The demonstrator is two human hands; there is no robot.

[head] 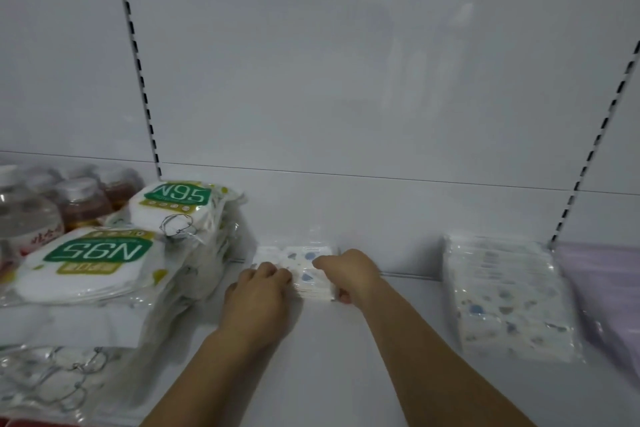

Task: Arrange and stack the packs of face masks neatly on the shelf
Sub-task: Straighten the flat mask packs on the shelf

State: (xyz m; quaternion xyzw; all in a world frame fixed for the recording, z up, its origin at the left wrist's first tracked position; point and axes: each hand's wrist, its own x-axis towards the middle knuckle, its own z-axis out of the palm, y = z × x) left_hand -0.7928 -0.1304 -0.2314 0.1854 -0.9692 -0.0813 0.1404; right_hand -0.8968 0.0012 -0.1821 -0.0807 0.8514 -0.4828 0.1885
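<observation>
The grip of both hands closes on one small clear-wrapped pack of white face masks with blue patterns [308,270] at the back of the white shelf [346,374]: the left hand [258,291] curls over its left end, the right hand [349,274] pinches its right end. Left stand stacked white-and-green N95 mask packs [100,263]; right lies a stack of patterned mask packs [509,295], beside lilac packs [609,291].

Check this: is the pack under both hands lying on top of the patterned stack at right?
No, the pack lies on the shelf, apart from the patterned stack.
</observation>
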